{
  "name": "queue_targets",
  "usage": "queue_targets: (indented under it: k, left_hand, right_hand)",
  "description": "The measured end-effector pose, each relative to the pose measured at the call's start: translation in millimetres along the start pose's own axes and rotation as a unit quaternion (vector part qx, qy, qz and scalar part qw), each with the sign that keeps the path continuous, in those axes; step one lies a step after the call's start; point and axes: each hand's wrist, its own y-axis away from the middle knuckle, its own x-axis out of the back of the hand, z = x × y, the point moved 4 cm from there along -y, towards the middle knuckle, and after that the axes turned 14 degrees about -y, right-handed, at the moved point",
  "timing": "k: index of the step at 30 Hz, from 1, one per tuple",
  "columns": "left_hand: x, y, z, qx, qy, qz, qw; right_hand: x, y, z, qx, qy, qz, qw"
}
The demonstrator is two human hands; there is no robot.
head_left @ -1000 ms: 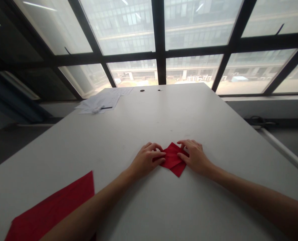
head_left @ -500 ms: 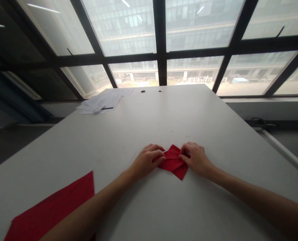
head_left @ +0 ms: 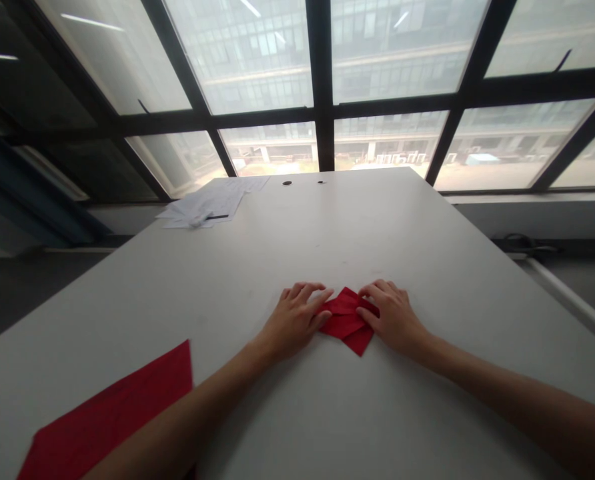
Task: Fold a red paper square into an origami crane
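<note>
A small piece of folded red paper (head_left: 346, 323) lies on the white table in front of me, with layered folds and pointed corners at the top and bottom. My left hand (head_left: 300, 313) holds its left end between thumb and fingers, the fingers slightly raised. At the opposite end, my right hand (head_left: 388, 312) grips the paper with the thumb on its front face and the index finger at the upper edge. The fingers partly cover both ends. A larger red sheet (head_left: 122, 407) lies at the lower left, partly hidden under my left forearm.
White papers (head_left: 207, 200) are piled at the far left of the table (head_left: 347, 227), with a crumpled white piece and a dark stick-like item on top. Two round holes sit near the far edge. Large windows rise behind, and a blue curtain (head_left: 27, 193) hangs at left.
The fingers of my left hand have lifted and spread a little from the folded paper. My right thumb and index finger have shifted slightly on its right end.
</note>
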Motion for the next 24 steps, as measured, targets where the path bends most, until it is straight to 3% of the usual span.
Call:
queue_targets:
  k: [6, 15, 18, 22, 24]
  left_hand:
    - [7.2, 1.4, 16.0, -0.127, 0.017, -0.011, 0.992]
    - [-1.1, -0.8, 9.4, -0.122, 0.028, 0.001, 0.992]
    - [5.2, -1.5, 6.4, -0.076, 0.034, 0.056, 0.995]
    - [14.5, -1.1, -10.0, 0.053, 0.066, 0.161, 0.983]
    - [15.9, -0.7, -15.3, 0.074, 0.077, 0.188, 0.976]
  right_hand:
    - [1.0, -1.7, 3.9, 0.0, 0.029, 0.012, 1.0]
    - [-0.7, -11.7, 8.2, -0.027, -0.018, 0.019, 0.999]
    - [0.7, -13.6, 11.5, -0.028, -0.049, 0.047, 0.997]
    - [9.0, -17.6, 19.9, -0.044, -0.133, 0.095, 0.986]
    - [11.9, -19.0, 22.7, -0.051, -0.147, 0.104, 0.982]
